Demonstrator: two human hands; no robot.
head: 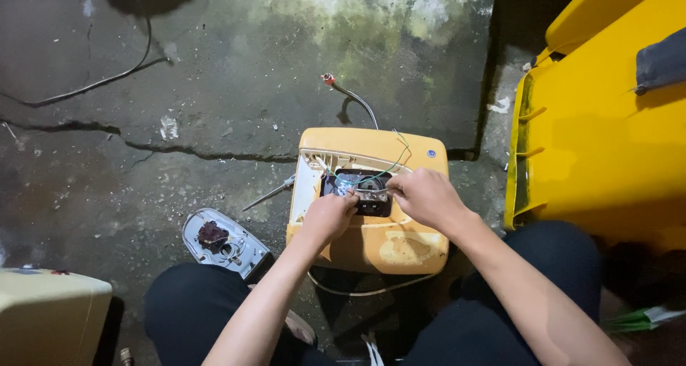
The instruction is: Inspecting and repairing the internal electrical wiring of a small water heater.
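On cracked concrete floor (214, 109), left hand (330, 216) and right hand (426, 194) pinch black part (364, 194) inside yellow housing (386, 244).

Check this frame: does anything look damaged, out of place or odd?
Yes. The yellow appliance casing is opened, with wires pulled loose where the left hand and right hand work. A detached grey cover lies on the concrete floor, which is cracked and stained.

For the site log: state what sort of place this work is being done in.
Likely an informal repair spot on the ground, outdoors or in a rough yard. The cracked, stained concrete floor serves as the workbench; both hands work inside an opened yellow appliance casing, and a large yellow bin stands alongside.
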